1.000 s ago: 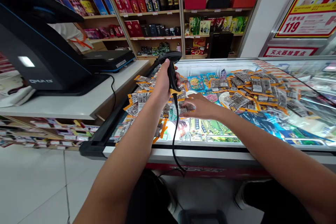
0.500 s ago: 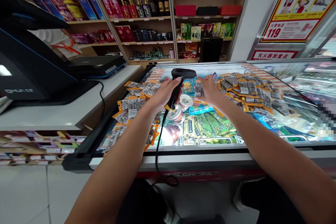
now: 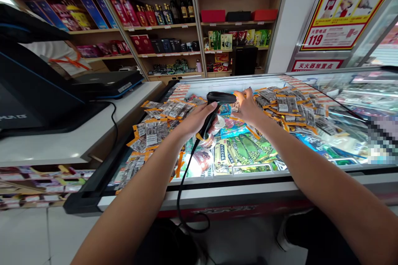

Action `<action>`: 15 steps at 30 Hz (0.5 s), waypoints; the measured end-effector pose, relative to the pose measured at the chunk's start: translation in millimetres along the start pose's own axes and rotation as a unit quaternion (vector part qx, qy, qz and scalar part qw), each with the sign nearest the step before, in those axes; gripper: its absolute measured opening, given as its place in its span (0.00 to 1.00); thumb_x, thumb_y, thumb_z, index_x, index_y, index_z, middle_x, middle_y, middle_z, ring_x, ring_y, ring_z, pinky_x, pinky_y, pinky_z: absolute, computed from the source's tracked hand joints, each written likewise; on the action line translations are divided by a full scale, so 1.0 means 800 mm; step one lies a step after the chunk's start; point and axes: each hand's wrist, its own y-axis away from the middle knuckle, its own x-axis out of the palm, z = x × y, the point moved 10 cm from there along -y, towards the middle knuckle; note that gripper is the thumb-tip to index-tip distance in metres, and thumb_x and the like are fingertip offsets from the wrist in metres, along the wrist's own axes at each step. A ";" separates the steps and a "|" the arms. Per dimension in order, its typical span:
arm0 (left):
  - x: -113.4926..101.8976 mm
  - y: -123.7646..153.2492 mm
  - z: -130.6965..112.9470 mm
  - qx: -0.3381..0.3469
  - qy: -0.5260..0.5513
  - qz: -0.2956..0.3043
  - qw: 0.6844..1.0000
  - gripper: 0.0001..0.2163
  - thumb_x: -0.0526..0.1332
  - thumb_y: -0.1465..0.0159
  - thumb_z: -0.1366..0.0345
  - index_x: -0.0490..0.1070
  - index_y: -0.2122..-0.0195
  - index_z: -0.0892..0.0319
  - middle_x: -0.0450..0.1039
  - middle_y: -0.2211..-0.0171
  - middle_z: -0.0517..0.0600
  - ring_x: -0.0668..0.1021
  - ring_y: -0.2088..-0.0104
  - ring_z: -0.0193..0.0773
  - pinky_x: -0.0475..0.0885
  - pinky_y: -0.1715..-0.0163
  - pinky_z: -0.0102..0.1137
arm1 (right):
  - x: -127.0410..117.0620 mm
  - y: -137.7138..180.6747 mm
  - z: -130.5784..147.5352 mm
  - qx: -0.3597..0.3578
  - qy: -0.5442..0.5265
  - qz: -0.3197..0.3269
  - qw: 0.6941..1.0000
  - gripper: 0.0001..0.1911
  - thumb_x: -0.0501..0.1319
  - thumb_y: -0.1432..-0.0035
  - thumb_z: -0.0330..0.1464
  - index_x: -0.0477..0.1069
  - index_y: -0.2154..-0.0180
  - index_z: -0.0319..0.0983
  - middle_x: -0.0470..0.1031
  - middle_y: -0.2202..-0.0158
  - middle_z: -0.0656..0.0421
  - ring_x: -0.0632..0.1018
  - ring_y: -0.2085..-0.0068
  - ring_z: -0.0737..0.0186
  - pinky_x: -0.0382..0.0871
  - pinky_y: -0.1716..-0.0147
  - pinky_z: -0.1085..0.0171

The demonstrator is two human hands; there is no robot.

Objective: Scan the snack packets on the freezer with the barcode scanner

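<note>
My left hand is wrapped round the handle of a black barcode scanner, its head facing right. A cable hangs from the handle over the freezer's front edge. Close in front of the scanner head, my right hand pinches a small snack packet with a printed label; the fingers partly cover it. Similar orange-edged packets lie in a left pile and a right pile on the glass of the chest freezer. Green ice-cream wrappers and round tubs show below the hands.
On the left a counter carries a black checkout scale. Behind it is part of a person in white with an orange strap. Stocked shelves line the back. A wall poster hangs at right.
The view has shifted slightly. The scanner head and the packet in my right hand are nearer each other, and the packet is now lit with a warm glow. Both hands keep their hold.
</note>
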 end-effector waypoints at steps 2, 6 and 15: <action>0.000 0.001 -0.001 0.001 0.000 0.003 1.000 0.20 0.61 0.35 0.44 0.68 0.63 0.59 0.70 0.76 0.47 0.71 0.84 0.32 0.62 0.85 0.27 | -0.002 0.001 0.002 -0.001 0.003 0.001 1.000 0.45 0.72 0.48 0.33 0.56 0.32 0.38 0.54 0.42 0.43 0.68 0.39 0.37 0.65 0.39 0.45; 0.001 0.002 -0.002 0.007 0.006 0.006 1.000 0.20 0.59 0.34 0.43 0.67 0.63 0.58 0.69 0.77 0.47 0.71 0.84 0.32 0.62 0.84 0.27 | -0.001 0.003 0.004 -0.004 0.035 0.008 0.999 0.43 0.70 0.45 0.35 0.54 0.32 0.41 0.54 0.41 0.43 0.66 0.37 0.36 0.67 0.41 0.45; -0.049 -0.006 -0.014 0.058 0.079 -0.133 0.986 0.21 0.59 0.34 0.43 0.66 0.66 0.59 0.68 0.79 0.46 0.69 0.86 0.30 0.61 0.86 0.27 | -0.032 -0.003 -0.053 0.080 0.180 -0.016 0.980 0.42 0.73 0.49 0.46 0.63 0.39 0.35 0.57 0.41 0.38 0.63 0.39 0.29 0.61 0.42 0.39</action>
